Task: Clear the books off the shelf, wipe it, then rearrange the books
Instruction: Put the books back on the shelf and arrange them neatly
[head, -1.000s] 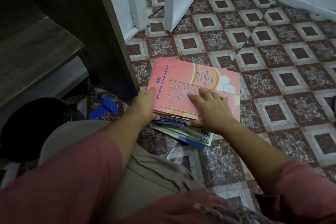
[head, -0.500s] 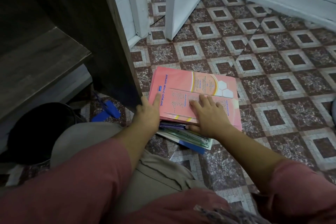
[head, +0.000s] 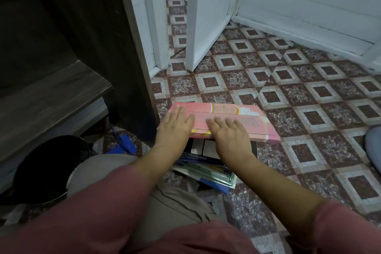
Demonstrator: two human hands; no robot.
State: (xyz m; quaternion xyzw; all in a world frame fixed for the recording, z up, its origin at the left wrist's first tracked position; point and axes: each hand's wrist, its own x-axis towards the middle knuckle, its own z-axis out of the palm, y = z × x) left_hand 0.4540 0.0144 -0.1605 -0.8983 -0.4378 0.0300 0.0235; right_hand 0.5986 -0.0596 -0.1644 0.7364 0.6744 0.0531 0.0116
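A pink book (head: pixel 237 117) is raised and tilted above a stack of books (head: pixel 206 169) lying on the tiled floor. My left hand (head: pixel 175 126) holds its near left corner with the fingers spread flat on the cover. My right hand (head: pixel 228 134) holds the near edge beside it, fingers on top as well; both thumbs are hidden under the book. A black book (head: pixel 198 146) with white labels shows on top of the stack under the pink one. The dark wooden shelf (head: pixel 51 93) at the left has no books on its visible board.
A black bucket (head: pixel 45 169) stands under the shelf by my knee, with a blue object (head: pixel 125 144) on the floor beside it. The shelf's dark side panel (head: pixel 127 57) stands close left of the books. A white door (head: pixel 206 16) is behind. A bluish-grey object (head: pixel 373 142) sits at the right edge.
The pink book has come up off the stack and the black book beneath now shows. My left hand moved from the book's side onto its cover. The view tipped upward.
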